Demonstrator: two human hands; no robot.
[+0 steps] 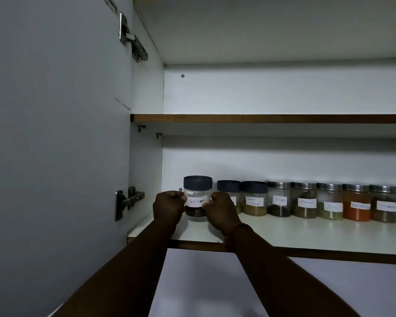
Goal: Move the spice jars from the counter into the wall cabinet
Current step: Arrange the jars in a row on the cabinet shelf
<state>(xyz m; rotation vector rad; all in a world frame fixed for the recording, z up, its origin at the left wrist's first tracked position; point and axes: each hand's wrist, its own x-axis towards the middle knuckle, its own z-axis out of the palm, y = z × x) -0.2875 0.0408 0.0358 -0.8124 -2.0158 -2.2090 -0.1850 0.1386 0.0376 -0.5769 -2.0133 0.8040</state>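
Black Pepper jar (197,196) stands upright at the left end of the lower shelf (306,234) in the wall cabinet, caught between your two hands. Your left hand (168,208) curls round its left side and your right hand (222,210) round its right, so each grip is clamped on the jar just below the dark lid, thumbs touching the edges of the white label. Just beside it, your right hand covers most of a second dark-lidded jar (229,191), and its label cannot be read. Next in the row, the Garam Masala jar (254,199) and the Cloves jar (279,199) are legible; the steel-lidded jars (357,202) further right have blurred labels, and the last one is cut off at the frame's edge. Both your forearms reach up and forward from below the shelf, wrists level with its front edge. The cabinet door (55,133) hangs open on your left.
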